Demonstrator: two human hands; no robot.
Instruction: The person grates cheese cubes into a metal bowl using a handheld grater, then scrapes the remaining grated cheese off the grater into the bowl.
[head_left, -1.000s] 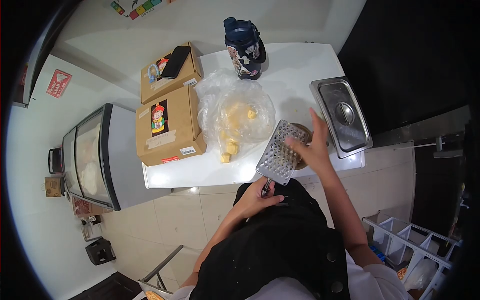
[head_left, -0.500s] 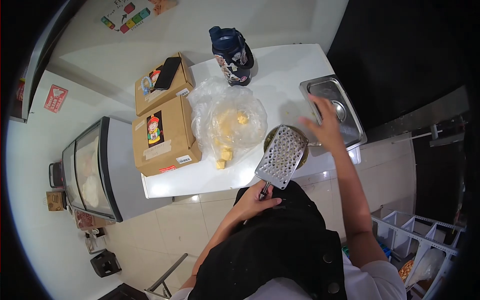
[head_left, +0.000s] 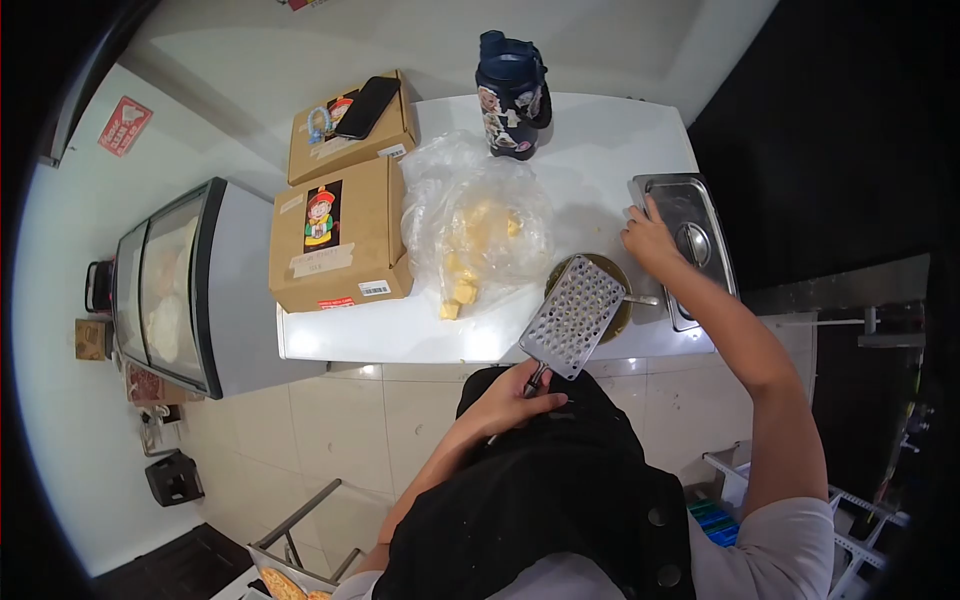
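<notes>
My left hand [head_left: 515, 398] is closed round the handle of a flat metal grater [head_left: 574, 318] with round holes, tilted over a round metal bowl [head_left: 624, 318] that it partly covers. A metal handle [head_left: 642, 299] sticks out to the bowl's right; what it belongs to is hidden. My right hand [head_left: 650, 242] is at the left edge of a rectangular steel lid [head_left: 712, 222], its fingers stretched out and apart, seemingly touching the rim. Left of the grater, yellow chunks like butter or cheese [head_left: 462, 290] lie in and beside a clear plastic bag [head_left: 532, 195].
On the white table [head_left: 600, 140], a dark sticker-covered bottle [head_left: 512, 100] stands at the back. Two cardboard boxes [head_left: 350, 265] are at the left, the rear one bearing a phone [head_left: 368, 107] and a beaded bracelet [head_left: 318, 125]. A glass-topped freezer [head_left: 170, 290] stands further left.
My right hand has come down from above the lid's left side to its edge. The view has shifted and turned slightly. My left hand still holds the grater over the bowl.
</notes>
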